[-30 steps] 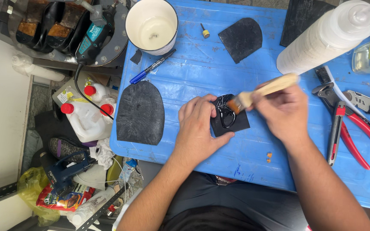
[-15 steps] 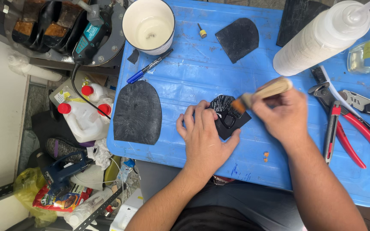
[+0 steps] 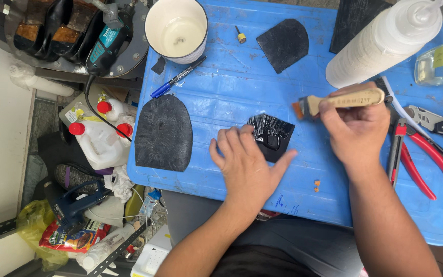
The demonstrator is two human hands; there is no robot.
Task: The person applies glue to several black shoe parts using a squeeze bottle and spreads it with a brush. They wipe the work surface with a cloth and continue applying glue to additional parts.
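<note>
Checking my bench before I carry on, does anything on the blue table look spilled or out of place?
Nothing spilled. Small orange bits lie loose on the blue table near its front edge. The left hand presses the black heel piece; the right hand holds the brush above it.
</note>
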